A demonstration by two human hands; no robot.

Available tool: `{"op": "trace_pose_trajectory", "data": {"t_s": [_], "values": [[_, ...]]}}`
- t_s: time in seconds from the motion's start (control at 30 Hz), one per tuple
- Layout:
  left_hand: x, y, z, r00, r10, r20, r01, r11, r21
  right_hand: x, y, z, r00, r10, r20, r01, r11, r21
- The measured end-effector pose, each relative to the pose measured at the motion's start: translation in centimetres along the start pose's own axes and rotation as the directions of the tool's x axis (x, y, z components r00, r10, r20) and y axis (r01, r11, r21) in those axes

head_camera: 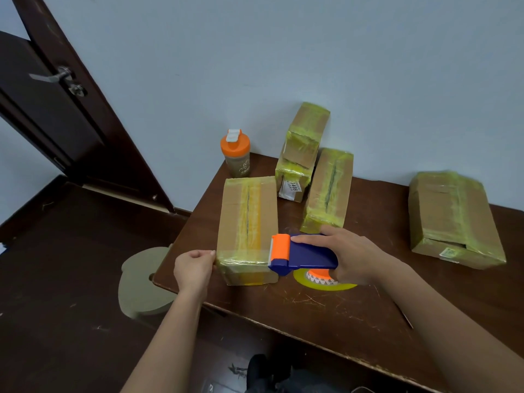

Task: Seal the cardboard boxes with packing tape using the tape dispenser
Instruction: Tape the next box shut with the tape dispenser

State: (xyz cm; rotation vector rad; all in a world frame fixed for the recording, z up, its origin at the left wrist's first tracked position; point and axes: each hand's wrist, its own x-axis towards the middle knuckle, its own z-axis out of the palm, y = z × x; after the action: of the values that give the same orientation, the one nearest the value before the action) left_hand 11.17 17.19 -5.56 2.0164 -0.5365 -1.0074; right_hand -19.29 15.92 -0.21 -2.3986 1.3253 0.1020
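A person's two hands work at the near end of a long brown cardboard box point(246, 222) lying on a dark brown wooden table point(326, 307), its top seam covered by a strip of yellowish clear tape. The right hand point(351, 255) grips the handle of a blue plastic tape dispenser with an orange roller point(300, 255), held just right of the box's near right corner, its toothed edge at the box. A band of yellowish tape point(241, 255) stretches from the dispenser across the box's near end to its left corner, where the left hand point(194, 266) pinches the tape's end between thumb and curled fingers. The roll of yellow-tinted tape point(323, 280) shows below the dispenser, close above the table.

Beyond the box, toward the pale blue wall point(283, 52), stand a tall taped cardboard carton with a white label point(300, 154) and, right of the box, another taped brown carton point(329, 191) lying lengthwise. A wider taped flat cardboard box point(450, 219) lies well apart to the right. An orange-lidded shaker bottle point(236, 153) stands just beyond the box at the table's far left corner. Left of the box, beside the table's edge, is a rounded tan stool seat point(141, 285), and farther left a dark wooden door with a metal lever handle point(51, 78).
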Motion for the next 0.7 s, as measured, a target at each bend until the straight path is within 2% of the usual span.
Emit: {"op": "trace_pose_trajectory", "data": {"t_s": [0.1,0.27,0.43,0.57,0.7], "values": [[-0.1,-0.2,0.2,1.000,0.027,0.006,-0.027,0.999,0.019,0.0,0.1,0.0,1.000,0.015,0.013,-0.015,0.999,0.032],[-0.7,-1.0,0.2,0.987,0.156,-0.020,-0.154,0.984,0.095,0.0,0.1,-0.1,1.000,-0.002,0.000,0.002,1.000,0.022],[-1.1,-0.7,0.3,0.975,0.218,0.036,-0.221,0.961,0.165,-0.3,0.6,-0.2,1.000,0.014,-0.007,-0.014,1.000,0.015],[-1.6,0.2,0.1,0.964,0.245,0.100,-0.262,0.937,0.230,-0.3,0.7,-0.5,1.000,0.018,-0.002,-0.018,1.000,0.008],[-1.3,0.8,-0.5,0.967,0.199,0.162,-0.230,0.952,0.204,-0.3,0.7,-0.7,1.000,0.016,0.008,-0.016,1.000,0.015]]}}
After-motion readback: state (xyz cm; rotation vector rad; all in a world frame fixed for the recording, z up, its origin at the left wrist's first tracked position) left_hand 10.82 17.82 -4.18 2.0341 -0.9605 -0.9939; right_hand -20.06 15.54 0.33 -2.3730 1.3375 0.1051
